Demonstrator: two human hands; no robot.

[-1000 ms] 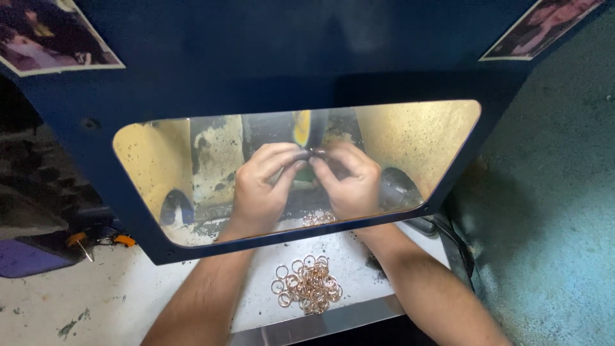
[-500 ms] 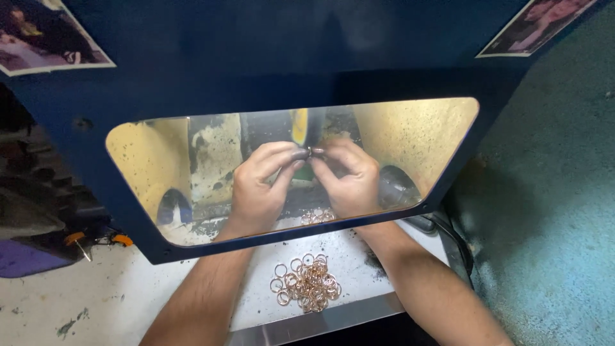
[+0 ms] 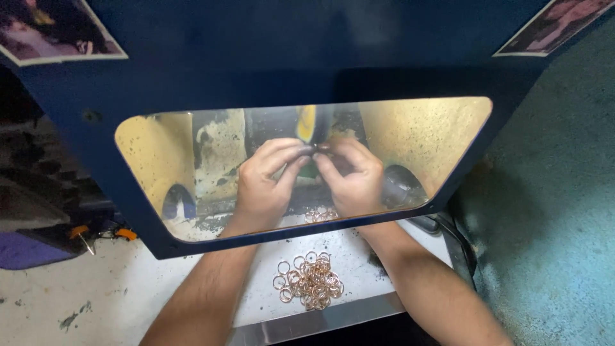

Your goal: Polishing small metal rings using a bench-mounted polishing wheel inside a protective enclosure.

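Reaching through the window of a dark blue hood [image 3: 192, 77], a person works with both hands behind a clear shield [image 3: 160, 160]. At far left, an orange-handled tool [image 3: 80, 232] lies on the pale counter [image 3: 77, 288]. The left hand [image 3: 266, 182] and right hand [image 3: 352, 179] meet fingertip to fingertip just below a yellow-edged wheel [image 3: 309, 123], both grips pinched on a small ring [image 3: 315, 148] that is barely visible between the thumbs and forefingers. Compared with a second ago, the hands hold the same pose at the same spot; only the view has drifted slightly. Nearer the viewer, a pile of copper-coloured rings [image 3: 309, 280] sits on the counter between the forearms, with a smaller cluster of rings [image 3: 320, 214] behind the shield under the hands. Glare and grime on the shield blur the machine's parts, and the pictures [image 3: 57, 32] stuck to the hood's upper corners are cut off by the frame.
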